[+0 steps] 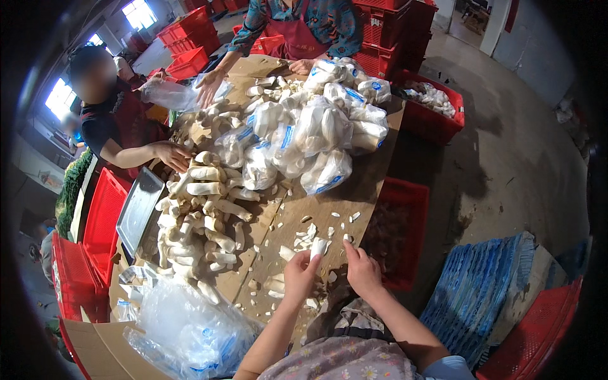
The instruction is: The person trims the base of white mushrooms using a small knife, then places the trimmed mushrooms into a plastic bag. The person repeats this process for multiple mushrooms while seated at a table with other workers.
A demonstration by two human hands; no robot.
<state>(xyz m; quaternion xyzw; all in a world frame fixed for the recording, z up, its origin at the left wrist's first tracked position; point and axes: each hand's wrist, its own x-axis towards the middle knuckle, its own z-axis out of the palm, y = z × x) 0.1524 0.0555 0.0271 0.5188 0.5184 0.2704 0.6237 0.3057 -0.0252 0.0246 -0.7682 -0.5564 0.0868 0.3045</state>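
My left hand [300,276] is closed around a pale king oyster mushroom [318,247], its white end sticking up past the fingers. Just to its right, my right hand [364,272] is closed, forefinger and thumb drawn together; whatever lies in it is too small to make out. White mushroom trimmings [305,237] lie scattered on the cardboard-covered table [269,247] around both hands. A heap of loose king oyster mushrooms [206,190] is piled to the left. Beyond it, clear bags packed with mushrooms [323,123] are stacked.
Empty clear plastic bags [190,323] lie at the near left, below a metal tray [139,210]. Red crates [415,244] stand along the table's right side. Two people work across the table; one reaches a hand [172,155] into the heap, another holds a plastic bag [171,95].
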